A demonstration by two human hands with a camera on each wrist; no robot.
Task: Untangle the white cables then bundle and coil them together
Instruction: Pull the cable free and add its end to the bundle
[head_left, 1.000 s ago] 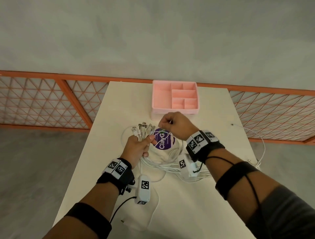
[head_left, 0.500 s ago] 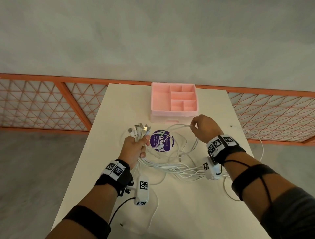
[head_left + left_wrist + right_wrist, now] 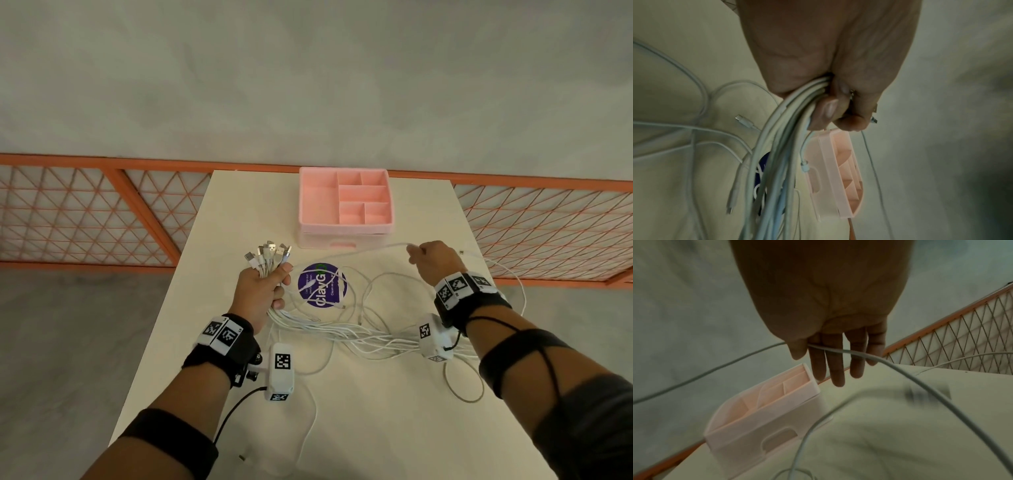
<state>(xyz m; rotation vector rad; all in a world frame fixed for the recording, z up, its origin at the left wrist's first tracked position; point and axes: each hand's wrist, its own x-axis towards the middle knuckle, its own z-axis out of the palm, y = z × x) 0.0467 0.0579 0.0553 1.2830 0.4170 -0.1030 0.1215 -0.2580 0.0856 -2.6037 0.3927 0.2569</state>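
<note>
A cream table (image 3: 376, 428) was set against an orange lattice railing (image 3: 102, 219) and a grey wall. White cables (image 3: 342, 334) were sprawled over it, their plug ends clamped in the left hand (image 3: 262, 293); one strand was pinched by the right hand (image 3: 433, 262). A pink organiser (image 3: 346, 205) was placed behind.

- The left hand (image 3: 262, 293) is closed in a fist round a bunch of white cables (image 3: 342, 334), thumb across the front, with the plugs standing up above the knuckles.
- The right hand (image 3: 433, 262) is raised to the right of the left hand, thumb pinching a single cable (image 3: 849, 352) against the forefinger; the other fingers (image 3: 835, 365) reach out nearly straight.
- Both forearms reach forward, each with marker bands at the wrist.
</note>
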